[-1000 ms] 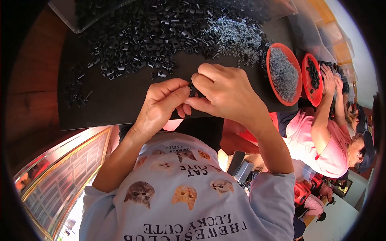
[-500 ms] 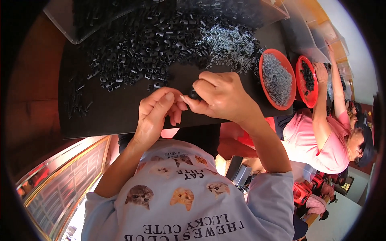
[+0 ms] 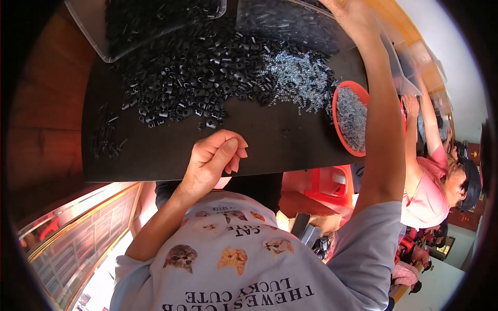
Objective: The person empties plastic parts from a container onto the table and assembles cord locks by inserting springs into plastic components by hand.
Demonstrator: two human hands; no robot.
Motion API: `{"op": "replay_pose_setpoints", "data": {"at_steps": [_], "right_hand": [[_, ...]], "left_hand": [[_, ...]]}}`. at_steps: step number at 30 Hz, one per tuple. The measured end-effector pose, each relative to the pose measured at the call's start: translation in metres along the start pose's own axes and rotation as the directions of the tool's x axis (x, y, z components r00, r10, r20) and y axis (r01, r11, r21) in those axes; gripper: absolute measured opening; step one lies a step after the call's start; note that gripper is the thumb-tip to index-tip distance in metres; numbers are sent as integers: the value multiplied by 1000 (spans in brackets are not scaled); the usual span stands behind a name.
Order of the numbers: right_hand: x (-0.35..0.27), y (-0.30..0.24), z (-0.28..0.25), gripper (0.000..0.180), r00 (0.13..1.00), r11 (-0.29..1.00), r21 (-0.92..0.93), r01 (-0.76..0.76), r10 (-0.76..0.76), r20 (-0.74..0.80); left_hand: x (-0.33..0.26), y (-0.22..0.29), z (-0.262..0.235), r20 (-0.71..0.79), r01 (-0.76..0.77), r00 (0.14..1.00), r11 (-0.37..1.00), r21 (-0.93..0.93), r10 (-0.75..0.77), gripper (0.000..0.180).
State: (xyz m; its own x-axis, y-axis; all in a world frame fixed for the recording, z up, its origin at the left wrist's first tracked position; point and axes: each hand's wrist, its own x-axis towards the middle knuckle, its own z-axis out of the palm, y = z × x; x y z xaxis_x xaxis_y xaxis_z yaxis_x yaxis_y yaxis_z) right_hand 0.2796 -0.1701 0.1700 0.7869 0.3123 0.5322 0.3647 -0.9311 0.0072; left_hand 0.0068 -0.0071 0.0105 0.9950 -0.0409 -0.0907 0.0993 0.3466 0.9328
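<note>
My left hand (image 3: 213, 158) is held over the near edge of the dark table (image 3: 171, 163), thumb pressed to curled fingers. Whatever it may hold is hidden. Stretched far forward, my right hand (image 3: 350, 15) reaches over a clear bin (image 3: 290, 26) at the back; its fingertips are cut off by the upper edge. A heap of small black plastic parts (image 3: 181, 88) covers the far half of the table. Beside it lies a pile of small silvery coil springs (image 3: 301, 75). Right of that stands a red bowl (image 3: 341, 136) full of springs, partly behind my right forearm.
Several thin black pins (image 3: 107, 136) lie at the table's left. Another clear bin (image 3: 106, 52) with black parts stands at the back left. A co-worker in pink (image 3: 428, 181) reaches forward on the right. A red stool (image 3: 332, 181) stands below the table's edge.
My right hand has left my left hand and swung forward and right to the back bin. The small black piece at its fingers no longer shows. My left hand stays nearly in place.
</note>
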Motion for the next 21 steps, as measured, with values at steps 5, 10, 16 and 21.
{"op": "replay_pose_setpoints", "data": {"at_steps": [5, 10, 16, 21], "right_hand": [[-35, 9, 34, 30, 959, 747, 602, 284, -227, -171], [-109, -30, 49, 7, 772, 696, 652, 301, -579, 262], [-126, -56, 61, 11, 833, 724, 639, 260, -502, 231], [-119, -77, 63, 16, 749, 838, 435, 329, -512, 420]], "left_hand": [[2, 1, 2, 33, -21, 999, 999, 37, 20, 22], [3, 0, -3, 54, -60, 997, 990, 125, 53, 21], [3, 3, -1, 71, -95, 994, 979, 180, 83, 18], [3, 4, -1, 60, -93, 995, 980, 177, 84, 18]]}}
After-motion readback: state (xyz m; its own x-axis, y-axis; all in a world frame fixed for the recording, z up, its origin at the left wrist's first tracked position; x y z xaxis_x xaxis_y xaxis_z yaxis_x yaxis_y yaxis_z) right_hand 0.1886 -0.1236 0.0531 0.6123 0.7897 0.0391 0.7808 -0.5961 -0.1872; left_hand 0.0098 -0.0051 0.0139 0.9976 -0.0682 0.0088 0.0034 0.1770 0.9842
